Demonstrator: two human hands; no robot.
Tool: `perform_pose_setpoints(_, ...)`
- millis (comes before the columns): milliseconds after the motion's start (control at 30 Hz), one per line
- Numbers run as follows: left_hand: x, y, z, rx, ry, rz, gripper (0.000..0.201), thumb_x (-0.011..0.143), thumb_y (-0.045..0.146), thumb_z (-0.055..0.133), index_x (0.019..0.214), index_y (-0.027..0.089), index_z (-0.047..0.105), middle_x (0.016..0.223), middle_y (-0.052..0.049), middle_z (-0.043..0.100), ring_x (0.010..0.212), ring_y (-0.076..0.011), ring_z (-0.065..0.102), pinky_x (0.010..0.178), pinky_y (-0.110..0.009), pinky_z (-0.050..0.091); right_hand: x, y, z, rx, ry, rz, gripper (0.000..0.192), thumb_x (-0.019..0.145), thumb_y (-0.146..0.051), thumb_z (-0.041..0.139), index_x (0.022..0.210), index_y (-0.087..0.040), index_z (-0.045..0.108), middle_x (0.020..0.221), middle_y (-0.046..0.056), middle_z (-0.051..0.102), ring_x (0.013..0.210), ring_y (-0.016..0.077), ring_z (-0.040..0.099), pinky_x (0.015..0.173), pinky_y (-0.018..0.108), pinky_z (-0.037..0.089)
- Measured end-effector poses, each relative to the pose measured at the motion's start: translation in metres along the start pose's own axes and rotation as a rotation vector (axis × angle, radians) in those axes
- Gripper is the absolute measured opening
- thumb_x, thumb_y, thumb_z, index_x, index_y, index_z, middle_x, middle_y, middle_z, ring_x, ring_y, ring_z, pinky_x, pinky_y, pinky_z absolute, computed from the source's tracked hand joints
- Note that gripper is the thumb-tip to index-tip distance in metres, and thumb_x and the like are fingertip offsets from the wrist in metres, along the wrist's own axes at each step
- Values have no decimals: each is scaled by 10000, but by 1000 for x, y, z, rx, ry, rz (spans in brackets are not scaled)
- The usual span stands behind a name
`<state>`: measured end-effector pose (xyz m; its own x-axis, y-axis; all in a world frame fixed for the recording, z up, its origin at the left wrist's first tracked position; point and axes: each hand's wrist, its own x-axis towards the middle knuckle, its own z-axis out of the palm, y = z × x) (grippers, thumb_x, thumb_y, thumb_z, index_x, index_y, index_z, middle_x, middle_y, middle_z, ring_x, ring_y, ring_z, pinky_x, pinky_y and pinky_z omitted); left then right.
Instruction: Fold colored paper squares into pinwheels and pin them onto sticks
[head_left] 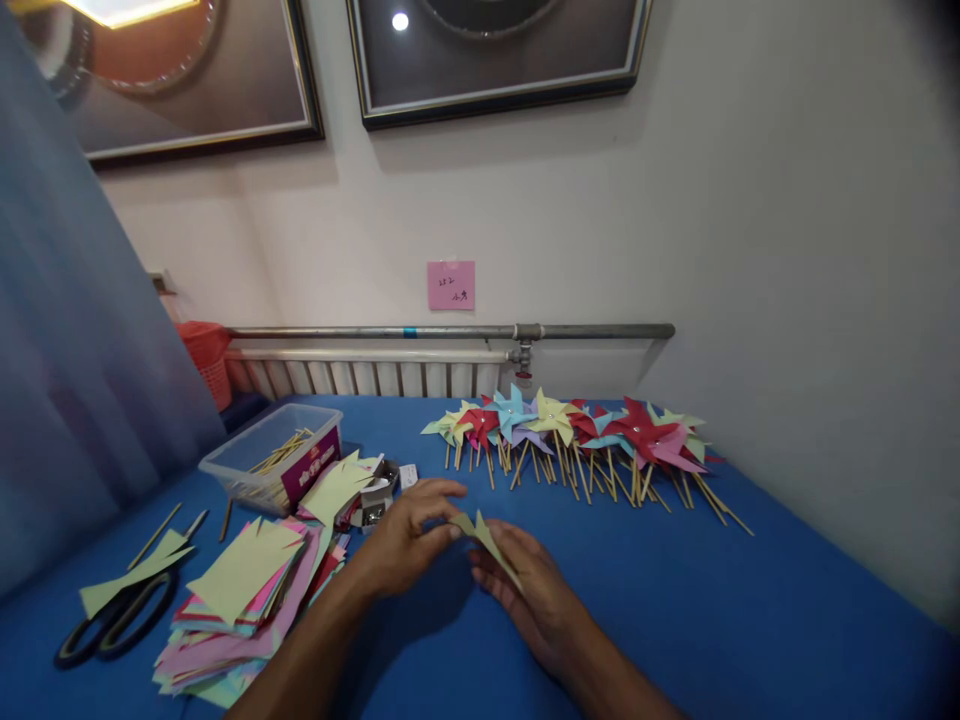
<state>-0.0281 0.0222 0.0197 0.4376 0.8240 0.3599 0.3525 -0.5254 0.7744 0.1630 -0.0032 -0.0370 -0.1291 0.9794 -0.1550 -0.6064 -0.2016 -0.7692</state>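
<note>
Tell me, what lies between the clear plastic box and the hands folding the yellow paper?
In the head view, loose yellow-green sheets and a small open box lie between the plastic box and the left hand.

At frame centre my left hand (405, 545) and right hand (529, 590) meet on a pale yellow folded paper piece (486, 535) above the blue counter (750, 620). Behind it, centre right, lies a row of coloured paper pinwheels on wooden sticks (577, 440). Lower left sits a stack of pastel paper squares (240, 600), with black-handled scissors (112, 625) left of it and a clear plastic box of sticks (274, 455) behind it.
</note>
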Motion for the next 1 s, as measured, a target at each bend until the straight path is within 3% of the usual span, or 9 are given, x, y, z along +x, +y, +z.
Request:
perform_pose_setpoints(67,1,-4,1,-205,38,-145,205,868,352,690,781,170,729,992,-89,769,943,-231,694,869,-338,513,-1,-1,4,15,-22,-11,376,727,-437,905,992,-205,775,954,71,812,890,242,744,798,347,578)
perform_pose_setpoints(133,3,-9,4,-396,81,-325,307,809,450,739,741,155,688,727,-40,708,649,-162,616,650,-275,455,-4,-3,9,-3,-80,-28,452,769,-526,857,1077,-205,779,1038,98,818,1023,291,738,897,403,564)
perform_pose_setpoints(233,5,-13,12,-547,160,-506,390,682,493,831,679,156,635,565,12,608,487,-100,473,533,-238,332,-8,-6,13,-26,-138,-33,621,816,-725,732,1156,-207,777,1104,133,814,1155,343,706,970,474,539)
perform_pose_setpoints(367,7,-10,23,-612,164,-579,430,594,494,875,634,162,605,530,13,592,462,-90,450,509,-236,289,-10,-7,13,-7,-180,-33,754,802,-824,659,1207,-197,761,1084,151,816,1112,363,729,934,500,556)
perform_pose_setpoints(600,6,-10,37,-666,198,-604,412,567,471,885,647,150,639,563,-15,650,474,-109,514,525,-246,354,-3,2,3,-63,-41,-80,568,701,-484,933,1133,-161,755,958,108,832,904,321,778,854,445,590)
perform_pose_setpoints(900,4,2,36,-866,84,-613,498,488,420,953,801,89,753,696,-104,752,605,-186,662,655,-301,499,1,7,-1,-87,-40,-87,556,696,-480,934,1110,-159,751,942,99,833,837,296,782,814,424,596)
perform_pose_setpoints(1000,4,4,40,-873,109,-618,522,476,416,956,829,83,762,696,-106,753,574,-185,652,622,-302,497,2,10,-2,-148,-48,-91,550,700,-501,924,1101,-162,762,930,95,830,795,292,778,779,416,596)
